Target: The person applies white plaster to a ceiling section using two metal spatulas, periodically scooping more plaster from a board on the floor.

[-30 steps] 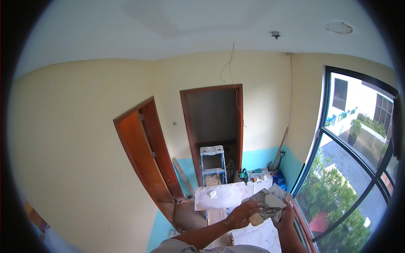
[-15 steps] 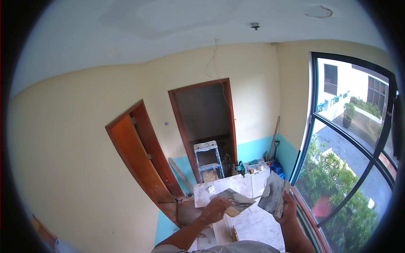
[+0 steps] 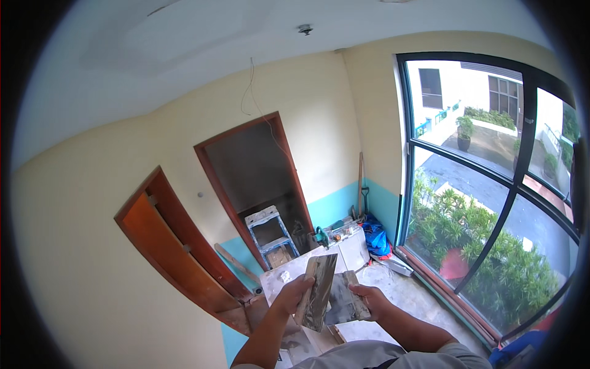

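Observation:
In my left hand point(image 3: 294, 296) is a wide putty knife point(image 3: 318, 289), fingers closed on its near edge. Its broad rectangular face stands steeply tilted and is streaked with grey-brown compound. My right hand point(image 3: 372, 301) grips a second wide putty knife point(image 3: 343, 302), its grey blade smeared with pale paste and its brownish back edge under my thumb. The two tools are side by side in front of my body, their edges overlapping in view; whether they touch I cannot tell. Below them lies a white board-like surface point(image 3: 367, 332), partly hidden by my arms.
A paint-spattered stepladder point(image 3: 270, 237) stands in the dark doorway. Beside it, a pale worktop point(image 3: 353, 246) carries tools, including a green one point(image 3: 321, 236). Blue plastic sheeting point(image 3: 375, 237) and long-handled tools point(image 3: 361, 184) are in the corner. A large window point(image 3: 461, 166) fills the right side.
My view has turned to the right. The left putty knife has gone from lying nearly flat to steeply tilted, and the right one has come down and closer to it.

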`<state>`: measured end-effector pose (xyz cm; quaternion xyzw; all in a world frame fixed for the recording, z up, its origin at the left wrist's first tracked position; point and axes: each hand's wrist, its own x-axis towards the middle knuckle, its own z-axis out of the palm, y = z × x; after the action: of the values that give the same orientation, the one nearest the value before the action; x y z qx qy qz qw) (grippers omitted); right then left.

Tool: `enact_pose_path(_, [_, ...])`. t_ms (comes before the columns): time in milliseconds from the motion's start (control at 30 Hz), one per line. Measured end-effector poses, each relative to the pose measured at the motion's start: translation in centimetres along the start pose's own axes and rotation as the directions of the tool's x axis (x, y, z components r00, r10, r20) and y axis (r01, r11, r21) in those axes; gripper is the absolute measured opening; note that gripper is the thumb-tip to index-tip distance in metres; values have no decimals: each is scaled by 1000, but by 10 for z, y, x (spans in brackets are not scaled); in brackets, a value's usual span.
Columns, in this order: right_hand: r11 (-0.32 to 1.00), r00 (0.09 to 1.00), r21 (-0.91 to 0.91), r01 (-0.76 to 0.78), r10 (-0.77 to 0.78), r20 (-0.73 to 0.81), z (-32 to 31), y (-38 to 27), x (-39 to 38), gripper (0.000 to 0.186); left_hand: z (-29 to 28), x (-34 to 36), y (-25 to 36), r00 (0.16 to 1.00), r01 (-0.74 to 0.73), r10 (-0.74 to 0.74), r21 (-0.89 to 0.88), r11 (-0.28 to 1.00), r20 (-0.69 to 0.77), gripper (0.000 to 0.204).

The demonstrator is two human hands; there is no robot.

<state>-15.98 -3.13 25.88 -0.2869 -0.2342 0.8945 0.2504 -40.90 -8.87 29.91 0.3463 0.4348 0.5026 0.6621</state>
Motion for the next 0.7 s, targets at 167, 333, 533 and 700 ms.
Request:
enact_pose_path(167, [967, 983, -213, 142, -162, -82, -14, 9, -1, 41, -38, 14, -24, 966, -185, 248, 878, 441, 79, 53])
enact_pose_path(333, [978, 967, 30, 207, -209, 144, -44, 10, 34, 43, 4, -25, 16, 986, 123, -20, 646, 754, -165, 59])
enact_pose_path(533, [954, 943, 110, 278, -293, 158, -22, -6, 33, 44, -49, -33, -2, 969, 143, 71, 770, 622, -237, 69])
enact_pose_path(700, [891, 867, 169, 422, -450, 214, 35, -34, -3, 43, -85, -32, -48, 846, 157, 376, 852, 500, -377, 72])
